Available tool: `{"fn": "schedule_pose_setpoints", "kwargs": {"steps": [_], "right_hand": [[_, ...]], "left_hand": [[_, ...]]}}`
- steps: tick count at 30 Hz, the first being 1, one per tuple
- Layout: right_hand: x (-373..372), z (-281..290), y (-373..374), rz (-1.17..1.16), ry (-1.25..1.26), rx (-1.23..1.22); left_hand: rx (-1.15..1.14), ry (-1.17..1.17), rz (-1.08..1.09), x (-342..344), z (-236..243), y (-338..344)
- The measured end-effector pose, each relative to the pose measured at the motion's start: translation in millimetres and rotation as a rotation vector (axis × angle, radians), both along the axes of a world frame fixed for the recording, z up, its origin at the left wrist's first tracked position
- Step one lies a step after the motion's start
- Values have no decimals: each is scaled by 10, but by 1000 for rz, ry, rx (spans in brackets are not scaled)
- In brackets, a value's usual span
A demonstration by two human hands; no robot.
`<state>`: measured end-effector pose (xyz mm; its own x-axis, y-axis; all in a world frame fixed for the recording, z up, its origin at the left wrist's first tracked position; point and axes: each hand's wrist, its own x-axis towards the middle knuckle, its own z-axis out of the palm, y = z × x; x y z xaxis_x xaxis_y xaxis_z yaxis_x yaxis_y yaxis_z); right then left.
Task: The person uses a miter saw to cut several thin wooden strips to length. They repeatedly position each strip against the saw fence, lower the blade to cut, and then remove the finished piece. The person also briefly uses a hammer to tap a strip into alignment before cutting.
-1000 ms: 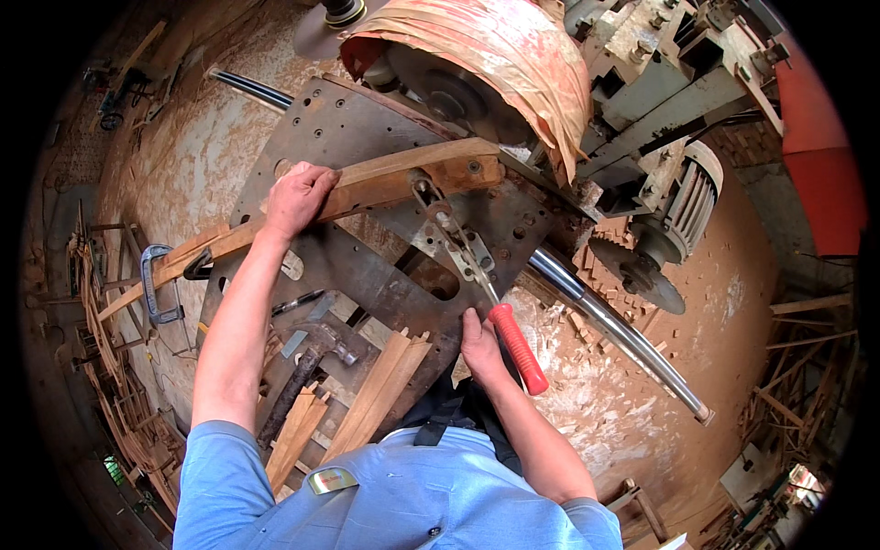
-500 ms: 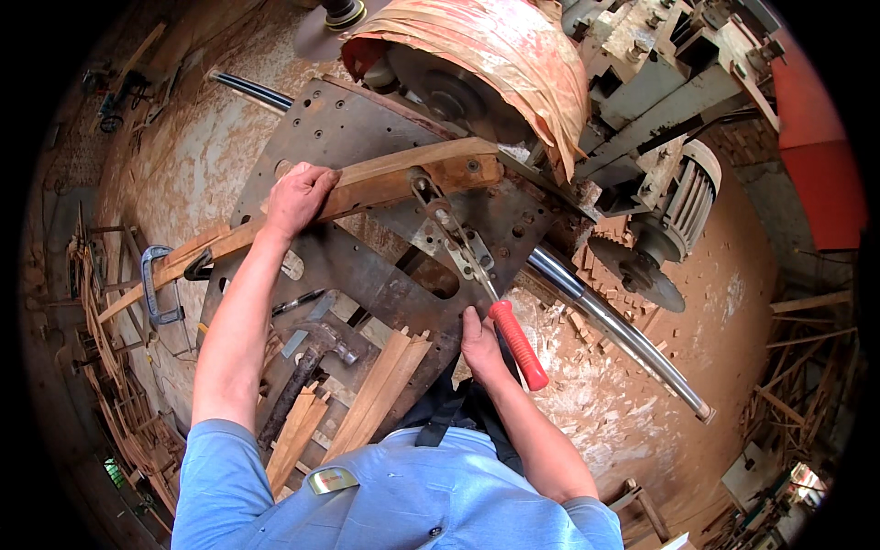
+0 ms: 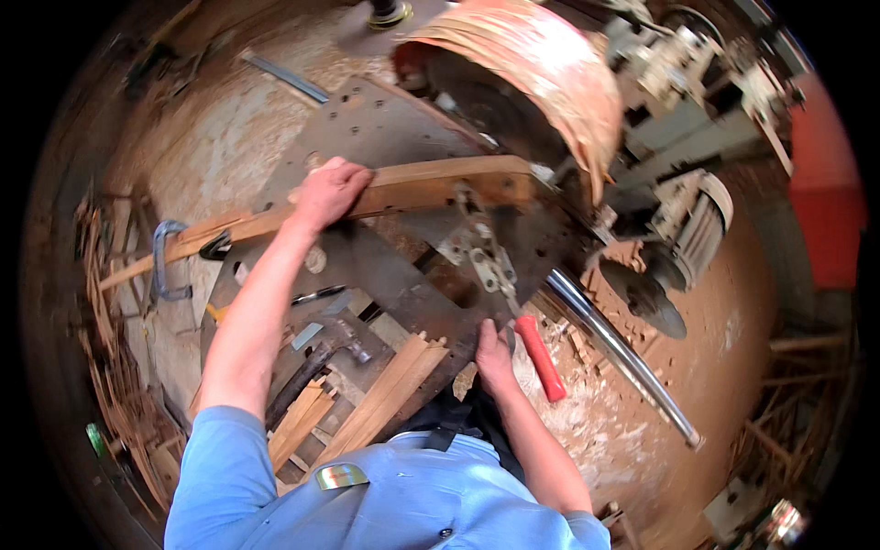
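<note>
My left hand (image 3: pixel 332 194) is closed over a long wooden piece (image 3: pixel 422 183) that lies across a dark metal sliding plate (image 3: pixel 367 247). A toggle clamp (image 3: pixel 481 247) with a red handle (image 3: pixel 541 357) stands against the wood's right end. My right hand (image 3: pixel 496 356) grips the near edge of the plate, its thumb on top and its other fingers mostly hidden. The red handle is just right of that hand. Beyond the wood, a round saw blade sits under a reddish, wrapped guard (image 3: pixel 541 64); the blade is dark and blurred.
On the plate's near side lie a hammer (image 3: pixel 312 367), a pen (image 3: pixel 319 295) and cut wood strips (image 3: pixel 385 390). A blue C-clamp (image 3: pixel 163 261) is at the wood's left end. A shiny rail (image 3: pixel 623 357) runs right, near a motor (image 3: pixel 701 229) with a second round blade (image 3: pixel 642 298).
The whole view has shifted, so the plate, wood and hands appear farther right and slightly lower. Both hands keep their holds, and the clamp stays against the wood.
</note>
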<state>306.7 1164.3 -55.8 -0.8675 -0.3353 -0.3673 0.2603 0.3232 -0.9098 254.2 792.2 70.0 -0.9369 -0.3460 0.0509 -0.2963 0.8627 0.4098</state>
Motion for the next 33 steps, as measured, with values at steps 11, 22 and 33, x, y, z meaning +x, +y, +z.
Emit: {"fn": "schedule_pose_setpoints", "kwargs": {"steps": [11, 22, 33], "right_hand": [[39, 14, 91, -48, -510, -354], [47, 48, 115, -24, -391, -160], [-428, 975, 1643, 271, -434, 257]], "left_hand": [[-139, 20, 3, -6, -38, 117], [-117, 42, 17, -13, 74, 211], [-268, -52, -146, 200, -134, 150]]}}
